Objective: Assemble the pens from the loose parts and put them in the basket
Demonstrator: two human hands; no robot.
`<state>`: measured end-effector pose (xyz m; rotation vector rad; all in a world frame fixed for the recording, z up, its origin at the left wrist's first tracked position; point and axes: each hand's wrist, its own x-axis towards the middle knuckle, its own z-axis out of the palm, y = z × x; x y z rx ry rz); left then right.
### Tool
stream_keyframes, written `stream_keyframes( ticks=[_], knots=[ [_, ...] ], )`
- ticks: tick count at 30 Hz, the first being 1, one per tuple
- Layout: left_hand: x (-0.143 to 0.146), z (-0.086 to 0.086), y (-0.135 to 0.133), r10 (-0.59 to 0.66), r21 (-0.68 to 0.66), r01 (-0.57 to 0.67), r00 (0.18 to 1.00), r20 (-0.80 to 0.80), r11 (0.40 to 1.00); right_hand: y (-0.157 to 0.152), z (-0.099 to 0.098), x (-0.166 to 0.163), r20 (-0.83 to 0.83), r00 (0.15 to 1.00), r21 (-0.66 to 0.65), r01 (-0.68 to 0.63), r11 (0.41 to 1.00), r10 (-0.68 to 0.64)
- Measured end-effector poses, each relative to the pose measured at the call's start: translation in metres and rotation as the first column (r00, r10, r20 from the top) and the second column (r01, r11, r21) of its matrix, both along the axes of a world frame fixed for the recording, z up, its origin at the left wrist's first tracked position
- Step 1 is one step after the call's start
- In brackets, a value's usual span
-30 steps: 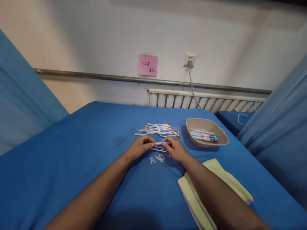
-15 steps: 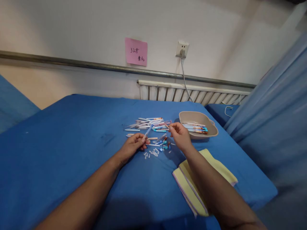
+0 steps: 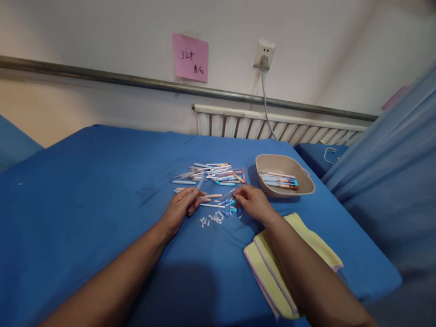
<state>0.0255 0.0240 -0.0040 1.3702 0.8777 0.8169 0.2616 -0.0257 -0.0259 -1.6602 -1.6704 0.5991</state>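
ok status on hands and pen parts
Left hand holds blue pen barrel. Right hand at loose coloured pieces, grip unclear. Small white pieces scattered close by.

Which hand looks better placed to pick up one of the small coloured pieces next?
Probably the right hand: it is right beside the small coloured pieces, while the left hand is farther off and occupied, holding a blue barrel.

A folded yellow towel (image 3: 270, 274) with a purple edge lies on the blue sheet (image 3: 85, 204). A pink note (image 3: 190, 57) with handwriting sticks to the pale wall (image 3: 119, 32), above a metal rail (image 3: 218, 94). A cord (image 3: 265, 100) hangs from the socket (image 3: 268, 48), past the rail, over the white radiator (image 3: 260, 124). A blue curtain (image 3: 384, 172) hangs at right.
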Motion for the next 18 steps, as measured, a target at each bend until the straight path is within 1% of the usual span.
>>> stream_keyframes(
  ticks=[3,5,8,11,13,14,16,18],
  knots=[
    [0.0017,0.0029,-0.0019,-0.012,0.033,0.015,0.996,-0.087,0.999,0.0006,0.0008,-0.0032,0.194,0.977,-0.014,-0.085,0.996,0.086],
    [0.002,0.0037,-0.0032,-0.027,0.032,0.032,0.988,-0.149,0.999,0.0006,0.0014,-0.0052,0.292,0.95,-0.028,-0.111,0.993,0.114],
    [0.0019,0.002,-0.0047,-0.05,0.03,0.058,0.977,-0.205,0.998,0.001,0.001,-0.0063,0.37,0.921,-0.042,-0.115,0.992,0.123],
    [0.0012,-0.0011,-0.0056,-0.067,0.054,0.083,0.966,-0.25,0.995,0.0017,0.0006,-0.0061,0.379,0.913,-0.037,-0.146,0.989,0.149],
    [0.0002,-0.0024,-0.0056,-0.061,0.097,0.093,0.955,-0.291,0.991,0.0016,0.0009,-0.0061,0.324,0.932,-0.002,-0.169,0.986,0.161],
    [-0.0004,-0.0027,-0.0054,-0.053,0.122,0.095,0.949,-0.312,0.988,0.0014,0.001,-0.0063,0.263,0.952,0.022,-0.166,0.986,0.155],
    [-0.0015,-0.0024,-0.0047,-0.028,0.173,0.095,0.935,-0.353,0.98,0.0008,0.0011,-0.0072,0.063,0.991,0.065,-0.125,0.99,0.121],
    [-0.002,-0.0008,-0.0042,-0.01,0.216,0.104,0.919,-0.395,0.971,0.0004,0.001,-0.0088,-0.185,0.977,0.092,-0.086,0.992,0.102]
  ],
)
